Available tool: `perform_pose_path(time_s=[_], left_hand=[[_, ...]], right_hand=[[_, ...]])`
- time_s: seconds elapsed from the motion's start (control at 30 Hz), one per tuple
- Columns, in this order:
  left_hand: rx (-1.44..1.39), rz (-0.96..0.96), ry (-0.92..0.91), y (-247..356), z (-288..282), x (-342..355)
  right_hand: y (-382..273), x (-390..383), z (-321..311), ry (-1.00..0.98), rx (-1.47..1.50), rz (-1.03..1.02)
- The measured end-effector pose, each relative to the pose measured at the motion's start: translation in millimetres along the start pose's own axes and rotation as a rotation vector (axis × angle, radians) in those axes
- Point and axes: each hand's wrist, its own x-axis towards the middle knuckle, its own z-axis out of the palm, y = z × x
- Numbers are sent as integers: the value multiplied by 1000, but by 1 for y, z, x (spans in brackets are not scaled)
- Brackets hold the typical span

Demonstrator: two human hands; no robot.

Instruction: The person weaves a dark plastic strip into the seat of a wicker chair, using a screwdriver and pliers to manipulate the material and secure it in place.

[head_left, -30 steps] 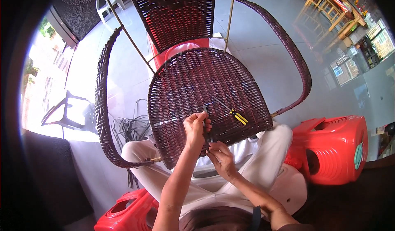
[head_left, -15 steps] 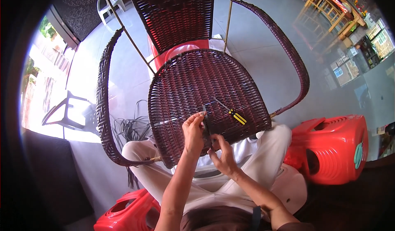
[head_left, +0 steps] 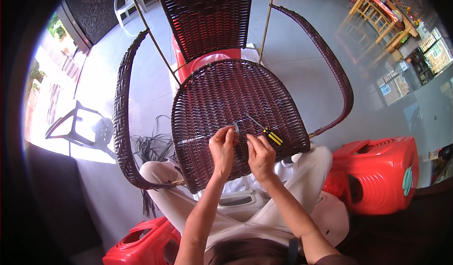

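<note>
A brown woven chair (head_left: 236,100) faces me, its seat over my lap. Above the seat's near part, my left hand (head_left: 222,149) is closed in a pinch on a thin strip (head_left: 236,126), whose greyish tip shows past the fingertips. Close by on its right, my right hand (head_left: 261,157) is closed too, thumb and finger pressed together; what it pinches is too small to make out. A screwdriver (head_left: 272,135) with a yellow and black handle lies on the weave just beyond the right hand, its shaft pointing away to the left.
Woven armrests (head_left: 123,109) curve out on both sides. Dark loose strips (head_left: 153,147) lie on the floor at left. Red plastic stools (head_left: 384,175) stand at right and at lower left (head_left: 141,241). A white chair (head_left: 127,3) and wooden table (head_left: 382,10) are farther off.
My right hand has moved up and away from me, now level with the left hand beside the screwdriver. The dark strip that showed lengthwise between the hands is now mostly hidden.
</note>
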Motion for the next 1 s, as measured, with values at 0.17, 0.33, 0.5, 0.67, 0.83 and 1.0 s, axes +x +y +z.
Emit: perform_pose_path(time_s=[0.17, 0.33, 0.5, 0.67, 0.83, 1.0], left_hand=[[769, 531, -23, 3, -7, 5], [1148, 610, -153, -10, -11, -5], [1206, 652, -171, -16, -12, -7], [1203, 655, -187, -18, -11, -7], [1210, 637, -185, -14, -11, -8], [1165, 617, -186, -12, -11, -8]], right_hand=[[8, 4, -6, 59, 12, 3], [16, 20, 2, 39, -20, -45], [29, 28, 18, -34, -90, -128], [35, 31, 27, -75, -127, -166], [30, 32, 32, -140, -222, -178], [30, 36, 34, -147, -268, -265]])
